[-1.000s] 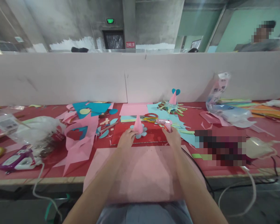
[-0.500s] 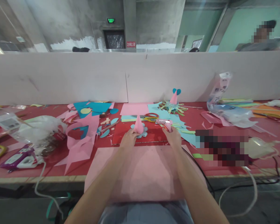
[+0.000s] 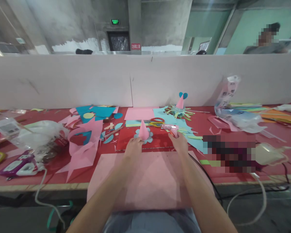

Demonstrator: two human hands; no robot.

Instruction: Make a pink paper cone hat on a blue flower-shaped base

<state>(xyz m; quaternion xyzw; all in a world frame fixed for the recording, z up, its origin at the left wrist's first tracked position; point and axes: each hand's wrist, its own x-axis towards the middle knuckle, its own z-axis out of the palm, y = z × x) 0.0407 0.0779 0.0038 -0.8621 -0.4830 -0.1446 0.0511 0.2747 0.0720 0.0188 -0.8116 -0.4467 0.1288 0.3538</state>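
A pink paper cone stands upright on a ring of light-blue paper petals, over a red board. At the near left of its base, my left hand has its fingers closed on the edge; the fingertips are partly hidden. My right hand grips the handle of a pink glue gun, whose nozzle points left, towards the cone but apart from it. Behind the board lie scissors with red and yellow handles. A similar pink cone with blue round pieces on top and a fringed base stands farther back.
Cut pink paper and blue paper lie on the left, near plastic bags and a purple-and-white device. A pink sheet covers the front edge. A black cord runs at right. A white partition stands behind.
The cone with its petals has shifted and turned very slightly, with more petals showing on its left. The glue gun stays almost where it was in my right hand.
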